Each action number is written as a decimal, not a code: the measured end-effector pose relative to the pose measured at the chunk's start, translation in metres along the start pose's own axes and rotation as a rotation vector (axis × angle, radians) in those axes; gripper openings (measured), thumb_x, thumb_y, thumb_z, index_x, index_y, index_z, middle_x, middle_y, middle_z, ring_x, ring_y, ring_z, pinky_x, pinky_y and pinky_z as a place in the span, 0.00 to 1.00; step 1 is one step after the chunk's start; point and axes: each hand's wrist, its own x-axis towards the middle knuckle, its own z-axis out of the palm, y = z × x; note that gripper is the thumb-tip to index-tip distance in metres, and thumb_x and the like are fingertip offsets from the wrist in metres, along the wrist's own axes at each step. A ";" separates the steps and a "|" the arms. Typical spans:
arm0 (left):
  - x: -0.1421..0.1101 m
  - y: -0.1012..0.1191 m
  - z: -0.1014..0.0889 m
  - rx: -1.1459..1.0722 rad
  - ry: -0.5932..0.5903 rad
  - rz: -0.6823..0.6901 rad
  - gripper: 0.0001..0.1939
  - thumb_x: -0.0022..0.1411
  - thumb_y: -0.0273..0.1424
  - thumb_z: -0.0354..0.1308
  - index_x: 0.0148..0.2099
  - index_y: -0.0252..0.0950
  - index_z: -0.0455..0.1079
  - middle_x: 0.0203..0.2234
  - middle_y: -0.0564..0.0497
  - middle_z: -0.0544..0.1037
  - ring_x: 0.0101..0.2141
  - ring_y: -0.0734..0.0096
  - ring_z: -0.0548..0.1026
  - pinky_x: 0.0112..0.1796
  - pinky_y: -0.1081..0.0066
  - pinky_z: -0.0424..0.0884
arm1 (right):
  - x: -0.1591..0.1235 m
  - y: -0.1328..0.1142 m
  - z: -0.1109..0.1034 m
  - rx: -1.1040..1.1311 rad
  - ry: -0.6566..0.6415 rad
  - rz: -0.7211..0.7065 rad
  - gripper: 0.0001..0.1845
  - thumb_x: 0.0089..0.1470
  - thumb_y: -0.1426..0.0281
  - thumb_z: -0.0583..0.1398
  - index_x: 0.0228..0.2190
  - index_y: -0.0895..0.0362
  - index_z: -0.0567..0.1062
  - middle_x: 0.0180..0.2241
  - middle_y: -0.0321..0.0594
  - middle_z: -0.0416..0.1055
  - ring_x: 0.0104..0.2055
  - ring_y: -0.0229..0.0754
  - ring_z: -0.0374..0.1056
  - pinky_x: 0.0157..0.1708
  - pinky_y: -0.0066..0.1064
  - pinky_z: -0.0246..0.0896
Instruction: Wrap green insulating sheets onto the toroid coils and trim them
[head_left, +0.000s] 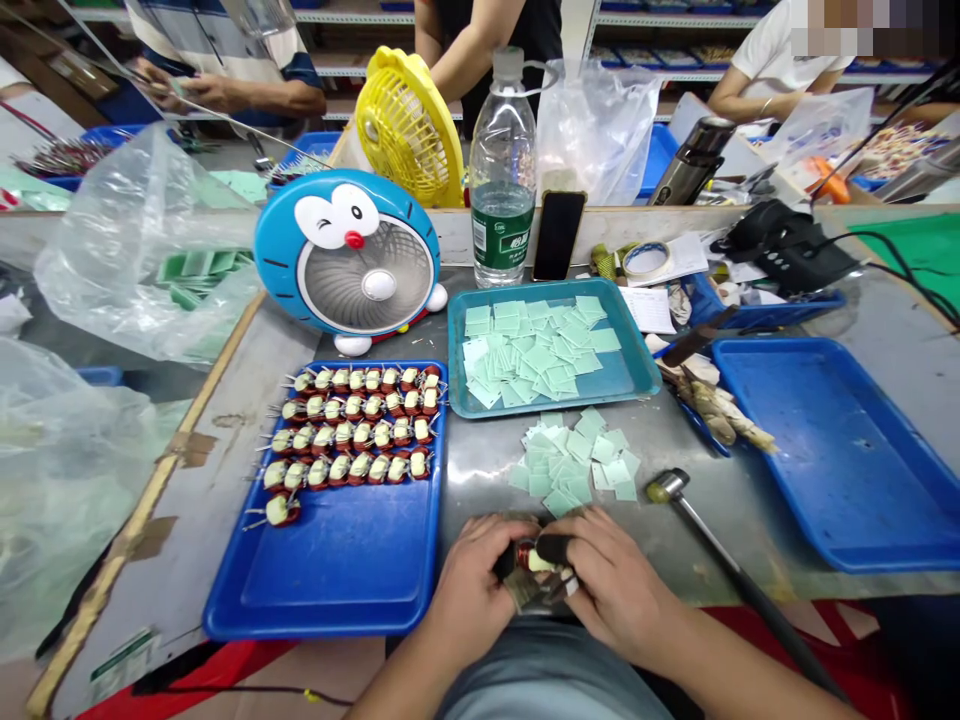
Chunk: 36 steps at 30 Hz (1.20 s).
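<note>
My left hand (471, 585) and my right hand (609, 580) meet at the table's near edge, both closed round a small red-wound coil (531, 559) with a pale core. Just beyond my fingers lies a loose heap of pale green squares (574, 458) on the metal table. To the left, a blue tray (352, 575) carries several rows of finished red and cream coils (352, 425). A teal tray (622, 378) behind the heap holds many more green squares.
A small hammer (670, 487) lies right of my hands, its handle running toward me. An empty blue tray (840, 455) sits at the right. A blue cartoon fan (349, 258), a yellow fan (409, 125), a water bottle (502, 180) and a phone (559, 235) stand behind. Other people work across the bench.
</note>
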 end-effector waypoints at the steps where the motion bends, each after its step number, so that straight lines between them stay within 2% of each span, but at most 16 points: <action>1: 0.000 0.000 0.000 0.003 0.002 0.003 0.16 0.60 0.27 0.65 0.51 0.42 0.73 0.44 0.48 0.81 0.45 0.60 0.77 0.47 0.62 0.68 | 0.000 0.000 -0.001 -0.001 -0.009 0.007 0.11 0.59 0.81 0.56 0.41 0.57 0.69 0.44 0.45 0.73 0.41 0.47 0.66 0.42 0.42 0.63; 5: -0.003 -0.001 0.001 0.029 -0.012 -0.006 0.16 0.62 0.31 0.65 0.52 0.41 0.72 0.46 0.46 0.80 0.47 0.58 0.76 0.48 0.60 0.69 | -0.007 -0.001 -0.010 -0.002 -0.012 0.130 0.13 0.62 0.71 0.61 0.48 0.55 0.69 0.48 0.46 0.74 0.47 0.48 0.70 0.47 0.41 0.67; 7: -0.005 -0.002 0.002 0.036 -0.014 -0.026 0.21 0.60 0.35 0.67 0.55 0.41 0.71 0.48 0.45 0.79 0.49 0.56 0.76 0.50 0.59 0.69 | -0.012 -0.001 -0.016 -0.013 0.032 0.200 0.17 0.62 0.66 0.63 0.51 0.53 0.69 0.49 0.46 0.74 0.50 0.48 0.71 0.48 0.39 0.68; 11: -0.006 -0.002 0.003 0.035 -0.012 -0.074 0.31 0.56 0.37 0.71 0.60 0.42 0.68 0.53 0.44 0.77 0.53 0.53 0.74 0.53 0.56 0.69 | -0.013 -0.003 -0.024 -0.012 0.041 0.221 0.15 0.62 0.67 0.63 0.49 0.53 0.69 0.48 0.45 0.74 0.49 0.47 0.72 0.48 0.38 0.68; 19: 0.002 0.002 0.000 0.011 -0.006 0.006 0.26 0.60 0.32 0.67 0.60 0.44 0.67 0.51 0.47 0.77 0.51 0.59 0.75 0.52 0.60 0.69 | 0.011 -0.010 -0.025 -0.022 -0.085 0.049 0.11 0.61 0.76 0.61 0.45 0.55 0.69 0.50 0.45 0.74 0.49 0.48 0.70 0.49 0.43 0.65; 21: 0.002 0.005 -0.001 -0.003 -0.002 -0.008 0.26 0.59 0.33 0.68 0.59 0.43 0.68 0.50 0.46 0.77 0.50 0.59 0.75 0.51 0.61 0.70 | 0.010 -0.008 -0.028 -0.012 -0.098 0.067 0.12 0.61 0.75 0.61 0.46 0.55 0.69 0.50 0.45 0.74 0.49 0.48 0.70 0.50 0.43 0.64; 24: 0.002 0.014 -0.004 -0.051 -0.006 -0.034 0.18 0.59 0.33 0.68 0.52 0.41 0.74 0.47 0.45 0.78 0.48 0.58 0.76 0.49 0.62 0.71 | -0.001 -0.005 -0.033 0.053 -0.044 0.164 0.13 0.62 0.70 0.62 0.48 0.53 0.70 0.49 0.44 0.73 0.50 0.47 0.70 0.50 0.41 0.64; 27: 0.005 0.029 -0.010 -0.156 0.047 -0.091 0.11 0.61 0.35 0.67 0.45 0.39 0.77 0.45 0.45 0.79 0.47 0.58 0.76 0.49 0.63 0.71 | -0.013 -0.010 -0.031 0.225 0.087 0.423 0.14 0.63 0.65 0.62 0.49 0.52 0.72 0.45 0.43 0.74 0.46 0.46 0.71 0.45 0.36 0.67; 30: 0.012 0.048 -0.016 -0.278 0.052 -0.142 0.13 0.63 0.39 0.65 0.46 0.38 0.77 0.44 0.46 0.79 0.46 0.60 0.76 0.48 0.65 0.71 | -0.013 -0.026 -0.020 0.598 0.161 0.688 0.20 0.59 0.59 0.65 0.50 0.53 0.72 0.40 0.40 0.75 0.41 0.44 0.72 0.41 0.34 0.69; 33: 0.022 0.063 -0.018 -0.338 -0.008 -0.159 0.17 0.66 0.43 0.61 0.49 0.37 0.77 0.42 0.48 0.80 0.41 0.62 0.76 0.44 0.67 0.72 | 0.001 -0.042 -0.006 0.929 0.289 0.703 0.25 0.54 0.58 0.69 0.50 0.54 0.73 0.42 0.40 0.77 0.43 0.45 0.72 0.45 0.35 0.69; 36: 0.028 0.074 -0.020 -0.323 -0.020 -0.192 0.20 0.69 0.46 0.56 0.50 0.37 0.77 0.41 0.48 0.81 0.41 0.61 0.76 0.45 0.64 0.72 | 0.015 -0.051 0.000 1.105 0.443 0.668 0.24 0.54 0.58 0.69 0.49 0.53 0.73 0.45 0.42 0.78 0.47 0.47 0.73 0.49 0.38 0.68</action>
